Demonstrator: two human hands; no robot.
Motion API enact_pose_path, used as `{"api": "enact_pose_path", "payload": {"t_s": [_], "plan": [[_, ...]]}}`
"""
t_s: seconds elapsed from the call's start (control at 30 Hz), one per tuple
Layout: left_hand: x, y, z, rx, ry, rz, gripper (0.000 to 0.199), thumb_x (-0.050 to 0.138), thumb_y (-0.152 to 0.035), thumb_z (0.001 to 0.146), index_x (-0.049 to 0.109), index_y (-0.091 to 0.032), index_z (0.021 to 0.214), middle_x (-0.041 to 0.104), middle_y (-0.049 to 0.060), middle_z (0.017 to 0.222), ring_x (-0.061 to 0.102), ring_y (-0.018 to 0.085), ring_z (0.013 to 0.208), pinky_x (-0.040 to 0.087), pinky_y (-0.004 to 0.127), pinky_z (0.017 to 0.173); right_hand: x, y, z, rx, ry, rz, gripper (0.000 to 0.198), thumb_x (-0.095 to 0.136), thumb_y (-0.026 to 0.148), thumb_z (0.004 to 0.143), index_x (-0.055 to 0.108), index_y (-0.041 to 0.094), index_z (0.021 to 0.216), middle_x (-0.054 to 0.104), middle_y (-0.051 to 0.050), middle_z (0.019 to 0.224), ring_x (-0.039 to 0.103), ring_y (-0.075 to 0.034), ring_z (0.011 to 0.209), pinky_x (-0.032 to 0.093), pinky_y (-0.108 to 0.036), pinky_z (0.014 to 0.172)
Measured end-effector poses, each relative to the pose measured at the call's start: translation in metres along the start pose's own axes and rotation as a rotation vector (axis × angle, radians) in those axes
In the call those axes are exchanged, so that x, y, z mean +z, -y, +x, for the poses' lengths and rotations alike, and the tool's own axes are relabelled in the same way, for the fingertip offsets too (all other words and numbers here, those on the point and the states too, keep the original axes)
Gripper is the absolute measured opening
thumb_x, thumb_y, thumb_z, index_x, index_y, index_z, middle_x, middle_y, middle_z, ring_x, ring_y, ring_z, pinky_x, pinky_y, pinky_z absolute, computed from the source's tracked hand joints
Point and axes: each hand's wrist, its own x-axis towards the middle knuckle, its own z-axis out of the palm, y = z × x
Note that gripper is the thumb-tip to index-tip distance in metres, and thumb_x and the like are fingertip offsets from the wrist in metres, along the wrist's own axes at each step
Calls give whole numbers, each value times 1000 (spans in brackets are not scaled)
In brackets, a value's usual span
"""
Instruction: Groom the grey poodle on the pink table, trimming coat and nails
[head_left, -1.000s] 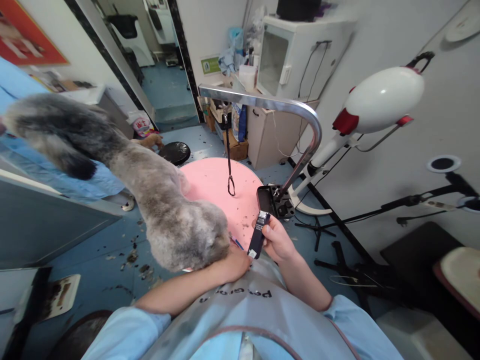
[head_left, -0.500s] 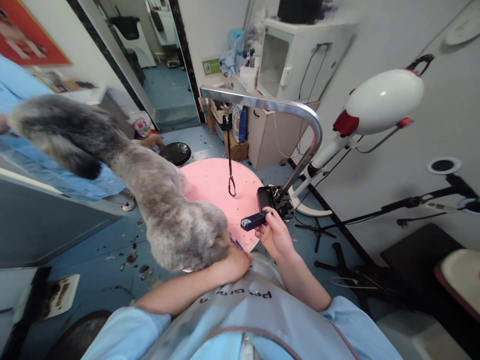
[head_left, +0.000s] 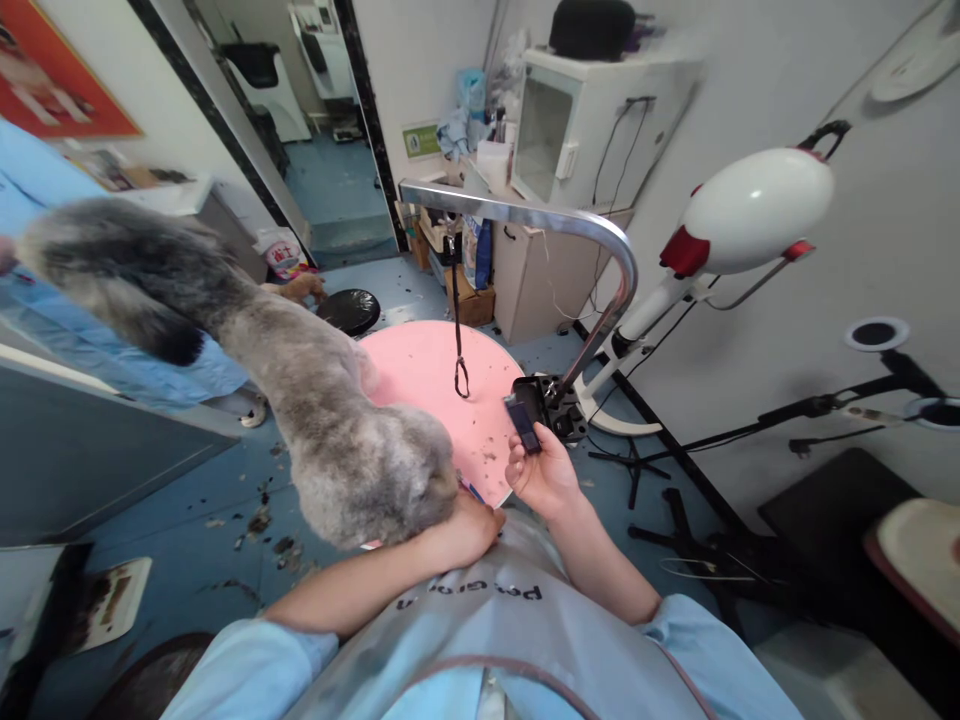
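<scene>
My right hand [head_left: 546, 472] grips a small, dark, rectangular box [head_left: 523, 424] with a lighter end, held tilted above the near right edge of the pink round table [head_left: 420, 360]. My left hand [head_left: 466, 532] is curled low against the body of a grey, short-trimmed dog [head_left: 315, 400], close to my apron [head_left: 502, 590]. Its fingers are mostly hidden. A thin blue and pink stick-like thing [head_left: 471, 488] shows just above that hand; whether the hand holds it is unclear. The dog stretches away from me to the left, with its darker end far from my hands.
A metal grooming arm [head_left: 525, 208] with a black loop [head_left: 460, 380] spans the table. Beside its post is a black tool tray [head_left: 559, 405]. Another person in blue [head_left: 45, 170] stands at the left, a hand [head_left: 6, 255] touching the dog. A white dryer [head_left: 757, 210] stands right.
My right hand has turned the dark box from lying nearly level to tilted more upright. My left hand and the dog stay almost as they were.
</scene>
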Motion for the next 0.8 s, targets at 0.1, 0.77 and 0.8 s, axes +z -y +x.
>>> {"api": "enact_pose_path", "payload": {"t_s": [0.1, 0.77, 0.8], "plan": [[-7, -1, -2, -8, 32, 2, 31, 50, -35, 90, 62, -8, 101, 68, 20, 91, 66, 38, 86, 48, 53, 77, -2, 1, -1, 44, 89, 96, 15, 61, 31, 85, 60, 17, 85, 69, 3, 71, 63, -7, 56, 48, -17, 52], [7, -5, 1, -56, -5, 25, 29, 56, -33, 86, 63, -8, 98, 66, 22, 87, 62, 40, 90, 42, 55, 78, 26, -22, -38, -165, 201, -59, 30, 81, 38, 62, 62, 21, 79, 61, 4, 67, 49, -10, 61, 42, -25, 59], [8, -5, 0, -43, -19, -7, 28, 54, -32, 87, 63, -7, 97, 65, 21, 86, 62, 38, 88, 41, 54, 78, 28, -24, -41, -164, 206, -74, 31, 82, 39, 61, 62, 22, 79, 60, 4, 65, 46, -9, 59, 40, -25, 58]]}}
